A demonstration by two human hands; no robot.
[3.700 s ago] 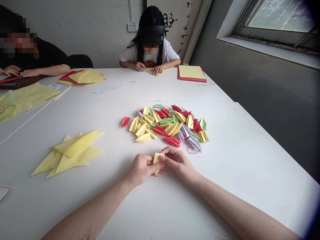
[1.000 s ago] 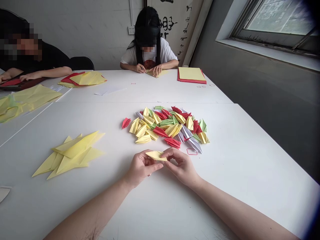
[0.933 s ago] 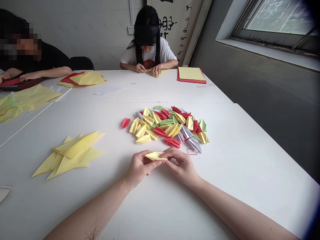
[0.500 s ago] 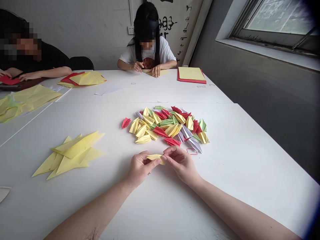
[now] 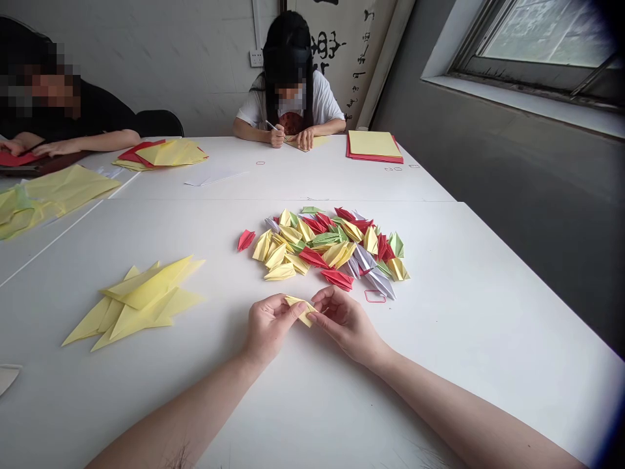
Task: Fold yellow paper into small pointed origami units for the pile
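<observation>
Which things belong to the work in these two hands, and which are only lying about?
In the work:
- yellow folded paper, held by left hand, right hand at it
- probably folded pile, pointed yellow sheets

Apparently just lying about:
- white paper
- square-paper stack

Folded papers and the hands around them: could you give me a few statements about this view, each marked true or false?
1. The left hand grips a small yellow piece. True.
2. The loose red piece lies right of the mixed-colour pile. False: it lies to the pile's left.
3. The bigger yellow folded sheets overlap one another. True.
4. The square paper stack has a green sheet on top. False: its top sheet is yellow.
5. The person opposite holds a thin tool. True.
</observation>
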